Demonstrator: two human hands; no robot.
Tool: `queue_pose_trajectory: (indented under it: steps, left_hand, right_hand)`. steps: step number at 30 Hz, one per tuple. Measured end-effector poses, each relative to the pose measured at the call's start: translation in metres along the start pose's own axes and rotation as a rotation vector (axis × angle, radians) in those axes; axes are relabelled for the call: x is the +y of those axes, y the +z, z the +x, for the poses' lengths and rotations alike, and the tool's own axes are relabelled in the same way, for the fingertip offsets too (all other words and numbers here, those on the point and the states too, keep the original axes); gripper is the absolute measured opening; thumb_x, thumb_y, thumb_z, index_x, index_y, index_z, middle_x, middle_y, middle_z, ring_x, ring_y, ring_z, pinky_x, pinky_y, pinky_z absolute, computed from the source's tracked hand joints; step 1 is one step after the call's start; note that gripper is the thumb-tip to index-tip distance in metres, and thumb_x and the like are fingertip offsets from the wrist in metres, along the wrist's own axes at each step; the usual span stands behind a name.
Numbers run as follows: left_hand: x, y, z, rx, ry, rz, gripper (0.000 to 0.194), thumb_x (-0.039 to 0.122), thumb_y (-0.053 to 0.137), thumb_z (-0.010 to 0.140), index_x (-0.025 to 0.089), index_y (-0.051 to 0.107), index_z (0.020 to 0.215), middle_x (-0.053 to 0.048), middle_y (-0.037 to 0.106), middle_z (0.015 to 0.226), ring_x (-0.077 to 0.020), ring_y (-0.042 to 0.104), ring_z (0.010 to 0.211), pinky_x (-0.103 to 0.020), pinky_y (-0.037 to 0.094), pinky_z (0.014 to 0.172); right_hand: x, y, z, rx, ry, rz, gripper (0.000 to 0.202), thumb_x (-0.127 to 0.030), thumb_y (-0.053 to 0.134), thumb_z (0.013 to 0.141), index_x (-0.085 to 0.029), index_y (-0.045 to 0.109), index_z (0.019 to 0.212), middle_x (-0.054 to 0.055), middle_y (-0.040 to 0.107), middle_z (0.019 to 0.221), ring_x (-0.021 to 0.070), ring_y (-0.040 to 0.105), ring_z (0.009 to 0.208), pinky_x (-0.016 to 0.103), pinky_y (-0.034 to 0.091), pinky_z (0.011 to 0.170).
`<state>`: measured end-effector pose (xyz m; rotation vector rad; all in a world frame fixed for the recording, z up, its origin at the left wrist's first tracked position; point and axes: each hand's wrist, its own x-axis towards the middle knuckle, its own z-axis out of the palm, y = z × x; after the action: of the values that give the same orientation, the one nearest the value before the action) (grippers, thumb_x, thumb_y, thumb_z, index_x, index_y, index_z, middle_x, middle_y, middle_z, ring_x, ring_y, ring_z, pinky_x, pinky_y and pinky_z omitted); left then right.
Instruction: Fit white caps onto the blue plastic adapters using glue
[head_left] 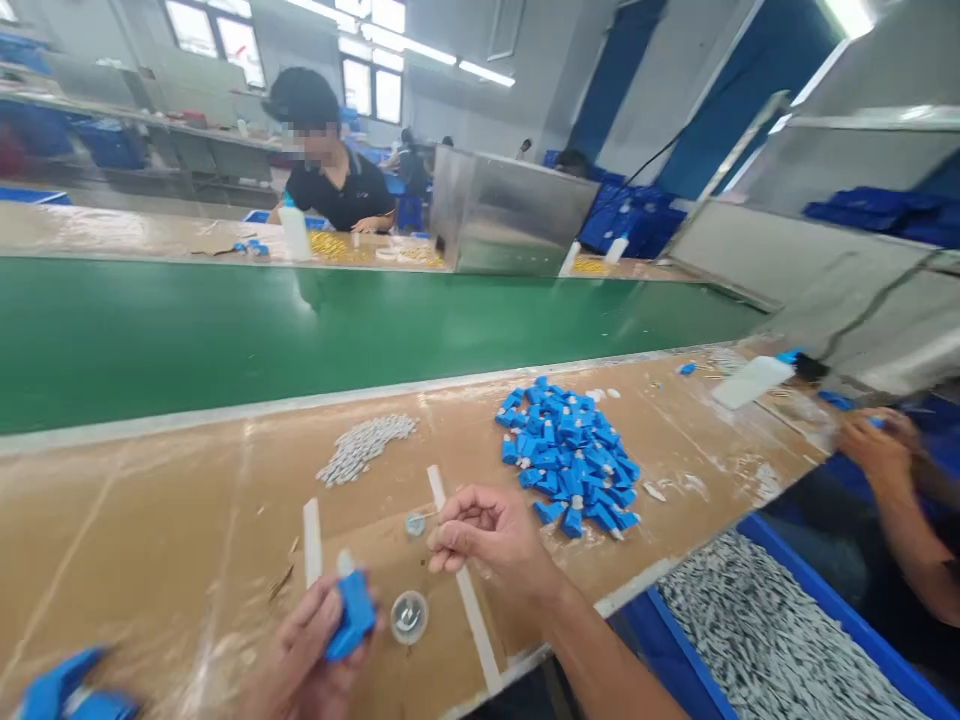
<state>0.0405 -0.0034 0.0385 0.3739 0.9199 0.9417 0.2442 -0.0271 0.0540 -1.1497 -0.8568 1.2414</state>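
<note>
My left hand [304,650] holds a blue piece [352,615] with a pale tip pointing up, low in the picture. To its right, my right hand [484,535] hovers over the table with fingers curled and pressed together; whatever they pinch is too small to make out. Between the hands are a small round clear dish [409,616] and a smaller round cap-like item [415,524]. A heap of blue pieces [570,450] lies right of my right hand. Small grey pieces [367,447] are spread further back.
Two white strips [313,540] lie on the brown table [172,480]. Beyond runs a green belt [300,320], with a person in a dark cap across it. More blue pieces [79,690] sit lower left. At right are a white bottle [754,382], a co-worker's hands and a blue crate [795,570].
</note>
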Motion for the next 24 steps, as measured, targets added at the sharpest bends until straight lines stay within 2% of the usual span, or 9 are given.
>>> queue_pose_trajectory:
  steps: [1,4,7,11,16,20,24]
  left_hand:
    - [0.001,0.005,-0.005,-0.044,0.02,0.011,0.032,0.027,0.089,0.065,0.015,0.078,0.093,-0.008,0.076,0.088,-0.018,0.069,0.074,-0.021,0.058,0.063]
    - [0.004,0.016,-0.012,-0.203,0.018,0.074,0.024,0.03,0.082,0.077,0.014,0.077,0.093,-0.005,0.073,0.08,-0.0148,0.065,0.07,-0.02,0.054,0.063]
    - [0.004,0.016,-0.011,-0.272,0.015,0.101,0.018,0.029,0.073,0.086,0.016,0.076,0.098,-0.004,0.072,0.083,-0.0143,0.065,0.075,-0.021,0.053,0.07]
    - [0.001,0.01,-0.01,-0.284,0.028,0.106,0.019,0.03,0.074,0.085,0.016,0.074,0.099,-0.006,0.071,0.086,-0.0131,0.065,0.076,-0.022,0.053,0.075]
    - [0.0,0.009,-0.009,-0.31,0.041,0.123,0.022,0.031,0.073,0.086,0.016,0.074,0.101,-0.007,0.071,0.086,-0.0146,0.064,0.075,-0.025,0.053,0.072]
    - [-0.001,0.007,-0.007,-0.326,0.058,0.154,0.024,0.033,0.072,0.087,0.016,0.075,0.103,-0.006,0.069,0.086,-0.0133,0.061,0.074,-0.023,0.051,0.071]
    - [-0.002,0.004,-0.007,-0.333,0.098,0.218,0.027,0.035,0.071,0.088,0.016,0.074,0.107,-0.004,0.067,0.083,-0.0126,0.058,0.073,-0.023,0.049,0.069]
  right_hand:
    - [0.0,0.001,-0.005,0.0,0.006,0.017,0.018,-0.039,0.083,0.077,-0.024,0.075,0.08,0.0,0.078,0.072,0.019,0.075,0.063,0.027,0.059,0.059]
    - [0.001,0.005,-0.017,-0.002,0.014,0.077,0.017,-0.034,0.086,0.075,-0.021,0.079,0.084,0.004,0.079,0.077,0.0189,0.076,0.065,0.025,0.06,0.057]
    - [0.002,0.006,-0.025,-0.017,-0.003,0.111,0.017,-0.033,0.085,0.077,-0.021,0.081,0.09,0.008,0.081,0.082,0.0208,0.077,0.066,0.025,0.063,0.056]
    - [0.001,0.009,-0.029,-0.022,-0.028,0.098,0.017,-0.031,0.082,0.081,-0.022,0.081,0.096,0.008,0.081,0.085,0.021,0.078,0.069,0.026,0.065,0.06]
    - [0.006,0.01,-0.028,-0.012,-0.009,0.069,0.017,-0.032,0.08,0.083,-0.021,0.078,0.096,0.007,0.079,0.085,0.0187,0.076,0.07,0.024,0.064,0.061]
    - [0.01,0.01,-0.029,-0.066,0.004,0.069,0.01,-0.03,0.075,0.089,-0.02,0.075,0.091,0.006,0.076,0.088,0.0161,0.074,0.075,0.022,0.061,0.065]
    - [0.011,0.014,-0.033,-0.115,-0.005,0.063,0.009,-0.03,0.071,0.092,-0.021,0.073,0.093,0.005,0.072,0.085,0.0161,0.07,0.075,0.025,0.059,0.066]
